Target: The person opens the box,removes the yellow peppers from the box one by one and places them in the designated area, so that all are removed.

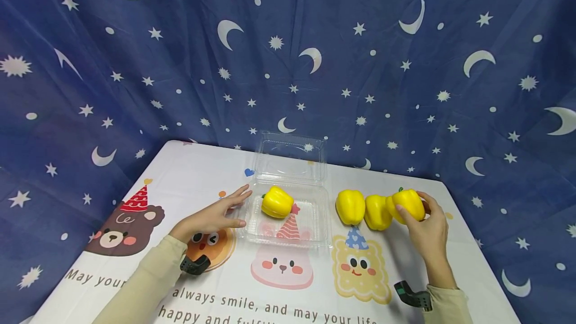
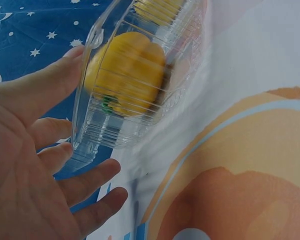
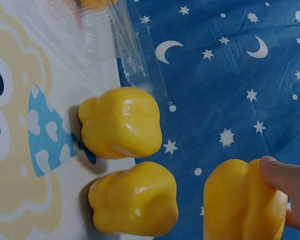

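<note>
Where the head view looks down on the white cartoon-printed tablecloth [image 1: 189,179], the left hand [image 1: 211,218] is seen stretched forward with straight, spread fingers laid against the left edge of the clear plastic clamshell box [image 1: 310,229], nothing being gripped. One glossy yellow bell pepper [image 1: 277,202] is lodged in the box's tray, the hinged lid [image 1: 290,156] being raised behind it. To the right, the right hand [image 1: 429,231] is curled round a third yellow pepper [image 1: 408,204], which is held just beside two more yellow peppers [image 1: 363,209] resting side by side on the cloth. From the left wrist view, the open palm [image 2: 25,165] is shown against the box wall [image 2: 115,135], the fingers relaxed and straight, with the boxed pepper [image 2: 127,75] seen through the plastic. From the right wrist view, the held pepper [image 3: 242,202] is pinched by a fingertip [image 3: 285,177] at its far side, lifted clear of the resting pair [image 3: 127,160], with the blue star-and-moon backdrop [image 3: 230,70] behind.
</note>
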A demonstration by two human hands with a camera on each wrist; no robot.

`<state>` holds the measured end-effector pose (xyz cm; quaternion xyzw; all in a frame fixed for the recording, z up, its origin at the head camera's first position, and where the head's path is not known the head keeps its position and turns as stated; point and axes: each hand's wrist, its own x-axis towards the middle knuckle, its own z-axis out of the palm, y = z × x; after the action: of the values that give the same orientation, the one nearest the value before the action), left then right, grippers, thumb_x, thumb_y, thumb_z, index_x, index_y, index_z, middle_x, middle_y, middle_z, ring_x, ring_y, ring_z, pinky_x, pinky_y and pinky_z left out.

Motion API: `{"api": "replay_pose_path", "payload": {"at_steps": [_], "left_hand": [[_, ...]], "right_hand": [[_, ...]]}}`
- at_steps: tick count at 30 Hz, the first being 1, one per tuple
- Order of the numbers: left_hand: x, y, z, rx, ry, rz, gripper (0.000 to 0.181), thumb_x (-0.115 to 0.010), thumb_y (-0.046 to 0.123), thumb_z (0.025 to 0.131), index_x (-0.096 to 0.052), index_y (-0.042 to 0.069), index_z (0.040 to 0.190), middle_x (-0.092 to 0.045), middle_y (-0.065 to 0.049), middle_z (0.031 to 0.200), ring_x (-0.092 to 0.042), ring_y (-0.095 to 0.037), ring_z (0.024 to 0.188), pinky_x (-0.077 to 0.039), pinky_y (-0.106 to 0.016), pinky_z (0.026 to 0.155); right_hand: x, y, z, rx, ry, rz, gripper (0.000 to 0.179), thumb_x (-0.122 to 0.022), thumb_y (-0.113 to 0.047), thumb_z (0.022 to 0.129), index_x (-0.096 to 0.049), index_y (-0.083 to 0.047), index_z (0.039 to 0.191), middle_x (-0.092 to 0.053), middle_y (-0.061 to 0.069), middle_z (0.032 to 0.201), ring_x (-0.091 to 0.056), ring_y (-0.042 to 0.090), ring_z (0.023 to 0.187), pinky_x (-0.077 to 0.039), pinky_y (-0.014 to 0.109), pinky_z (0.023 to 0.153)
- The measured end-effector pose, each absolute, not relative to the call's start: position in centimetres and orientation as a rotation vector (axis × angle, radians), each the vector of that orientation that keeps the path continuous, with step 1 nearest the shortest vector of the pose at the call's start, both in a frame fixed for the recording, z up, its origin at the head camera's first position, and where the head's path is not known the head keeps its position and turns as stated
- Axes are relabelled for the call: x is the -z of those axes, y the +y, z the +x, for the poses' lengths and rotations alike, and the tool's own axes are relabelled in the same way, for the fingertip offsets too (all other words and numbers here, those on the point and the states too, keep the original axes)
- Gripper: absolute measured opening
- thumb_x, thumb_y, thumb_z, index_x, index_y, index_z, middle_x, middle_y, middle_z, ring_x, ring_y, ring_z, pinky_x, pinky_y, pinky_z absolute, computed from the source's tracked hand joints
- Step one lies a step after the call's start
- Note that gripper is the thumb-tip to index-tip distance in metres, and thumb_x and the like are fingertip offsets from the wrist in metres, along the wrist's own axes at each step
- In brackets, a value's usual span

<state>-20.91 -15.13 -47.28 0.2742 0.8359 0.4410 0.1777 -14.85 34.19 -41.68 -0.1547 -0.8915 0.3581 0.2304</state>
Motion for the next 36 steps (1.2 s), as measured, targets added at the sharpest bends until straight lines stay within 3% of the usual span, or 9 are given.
{"api": "replay_pose_path", "payload": {"at_steps": [17, 24, 36], "left_hand": [[47.4, -15.2, -20.9, -1.261, 2.351, 0.781, 0.081, -0.070, 0.019, 0.095, -0.024, 0.004, 0.160, -0.001, -0.016, 0.172, -0.026, -0.045, 0.152, -0.027, -0.061, 0.122], [47.4, -15.2, -20.9, -1.259, 2.354, 0.779, 0.081, -0.070, 0.019, 0.096, -0.024, 0.004, 0.161, -0.001, -0.016, 0.172, -0.026, -0.046, 0.152, -0.027, -0.062, 0.122], [47.7, -15.3, -21.0, -1.262, 2.351, 0.806, 0.081, -0.070, 0.019, 0.096, -0.024, 0.005, 0.161, -0.001, -0.016, 0.172, -0.033, -0.047, 0.149, -0.029, -0.062, 0.121]], "right_hand": [[42.5, 35.5, -15.2, -0.990, -2.477, -0.532, 0.065, -0.073, -0.031, 0.093, -0.049, -0.005, 0.147, -0.057, 0.025, 0.139, -0.054, 0.039, 0.123, -0.042, 0.029, 0.089], [42.7, 36.0, -15.1, -1.003, -2.484, -0.562, 0.065, -0.071, -0.031, 0.094, -0.047, -0.003, 0.148, -0.055, 0.028, 0.136, -0.048, 0.042, 0.125, -0.044, 0.047, 0.097], [43.2, 36.8, -15.5, -0.985, -2.508, -0.597, 0.069, -0.070, -0.038, 0.093, -0.048, 0.000, 0.146, -0.054, 0.031, 0.134, -0.051, 0.045, 0.120, -0.045, 0.049, 0.091]]}}
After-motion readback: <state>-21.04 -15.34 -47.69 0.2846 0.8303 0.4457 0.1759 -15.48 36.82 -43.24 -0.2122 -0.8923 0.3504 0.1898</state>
